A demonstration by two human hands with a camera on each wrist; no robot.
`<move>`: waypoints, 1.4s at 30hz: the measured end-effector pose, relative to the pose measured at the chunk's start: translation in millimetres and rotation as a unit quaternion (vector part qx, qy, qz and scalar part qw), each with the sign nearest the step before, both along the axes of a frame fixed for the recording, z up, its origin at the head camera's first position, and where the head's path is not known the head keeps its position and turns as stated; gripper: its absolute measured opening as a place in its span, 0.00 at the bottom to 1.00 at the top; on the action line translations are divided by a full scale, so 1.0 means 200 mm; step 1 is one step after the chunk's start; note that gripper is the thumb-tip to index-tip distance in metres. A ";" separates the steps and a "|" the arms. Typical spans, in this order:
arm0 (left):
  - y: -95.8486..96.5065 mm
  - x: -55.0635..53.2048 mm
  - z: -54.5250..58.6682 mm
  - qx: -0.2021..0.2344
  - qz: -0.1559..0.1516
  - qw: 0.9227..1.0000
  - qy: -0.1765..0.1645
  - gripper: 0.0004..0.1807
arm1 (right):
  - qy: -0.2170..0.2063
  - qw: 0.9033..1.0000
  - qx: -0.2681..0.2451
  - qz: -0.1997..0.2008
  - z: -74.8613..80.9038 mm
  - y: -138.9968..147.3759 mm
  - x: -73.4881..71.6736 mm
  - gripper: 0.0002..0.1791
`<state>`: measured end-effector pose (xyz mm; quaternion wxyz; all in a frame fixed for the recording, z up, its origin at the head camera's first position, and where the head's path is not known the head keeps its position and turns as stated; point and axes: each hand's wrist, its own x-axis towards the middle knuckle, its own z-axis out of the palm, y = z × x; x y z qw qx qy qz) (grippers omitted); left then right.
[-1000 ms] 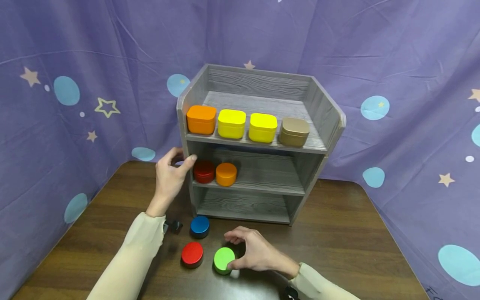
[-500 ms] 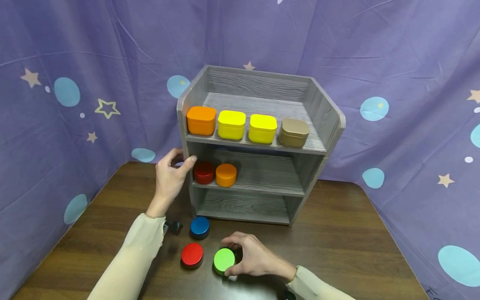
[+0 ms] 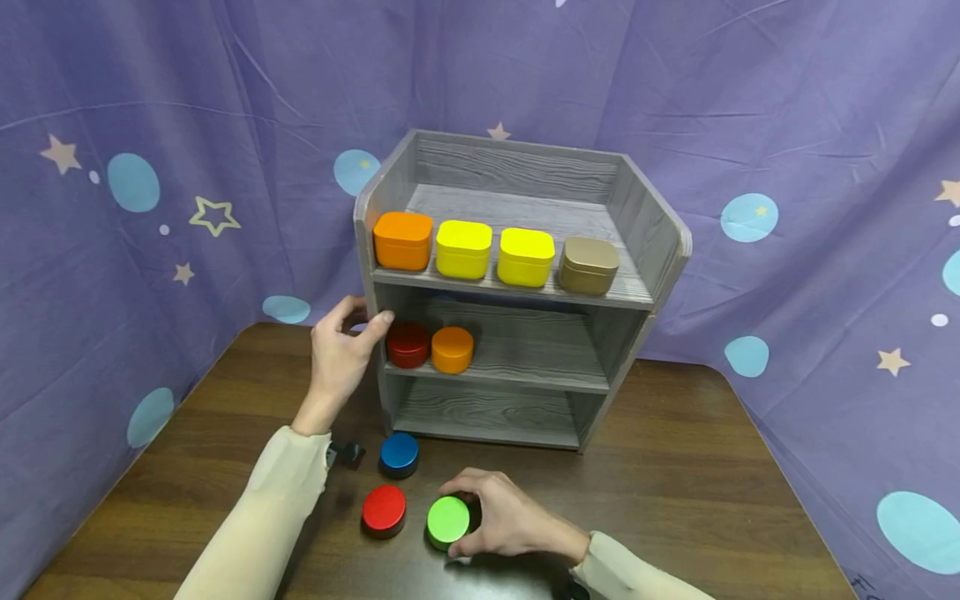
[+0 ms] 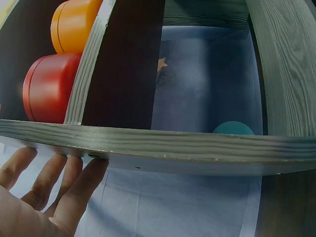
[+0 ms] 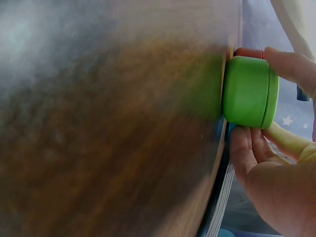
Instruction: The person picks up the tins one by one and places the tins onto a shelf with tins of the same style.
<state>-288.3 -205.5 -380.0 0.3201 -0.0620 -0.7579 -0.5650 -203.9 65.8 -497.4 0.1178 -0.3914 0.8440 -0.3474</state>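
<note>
One green tin (image 3: 448, 520), likely light, aptly side-pinched by right hand (image 3: 513, 518) inside tabletop's (image 3: 675, 492) right edge; shelf (image 3: 540, 342) gripped by left hand (image 3: 337, 354).

Head view: evenly lit, sharp, glare on the table (image 3: 487, 579) at six o'clock. Left wrist: dim, shelf (image 4: 197, 145) edge bowed. Right wrist: table blurred, hazy glare toward ten o'clock.
</note>
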 end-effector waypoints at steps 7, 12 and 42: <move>0.00 0.00 0.00 0.004 0.000 1.000 0.000 0.15 | 0.007 1.000 0.001 0.006 -0.01 0.00 0.00 0.34; 0.00 0.01 0.01 0.005 -0.001 1.000 -0.003 0.16 | 0.005 1.000 -0.001 0.007 -0.01 -0.01 0.00 0.33; 0.00 0.01 0.00 0.003 -0.002 1.000 -0.005 0.15 | 0.005 1.000 -0.013 0.004 0.02 -0.01 0.00 0.32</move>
